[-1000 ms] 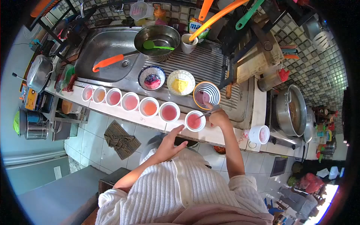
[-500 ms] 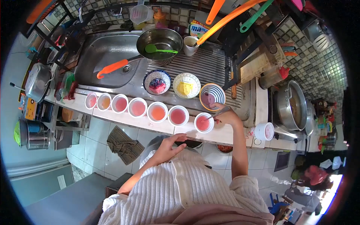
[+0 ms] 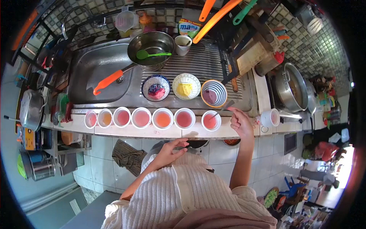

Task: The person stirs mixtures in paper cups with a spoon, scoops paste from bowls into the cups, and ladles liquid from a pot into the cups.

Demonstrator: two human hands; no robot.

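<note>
R hand (image 3: 241,123) half-curled at spoon (image 3: 228,105), grip unclear; L hand (image 3: 170,152) loosely open, empty. Spoon's prob. light, stiff: pinch handle top, cup's (image 3: 219,124) 2 o'clock.

Mosaic-tiled wall (image 3: 320,45); pale tiled floor (image 3: 217,162); bright light, lower right (image 3: 345,168).
</note>
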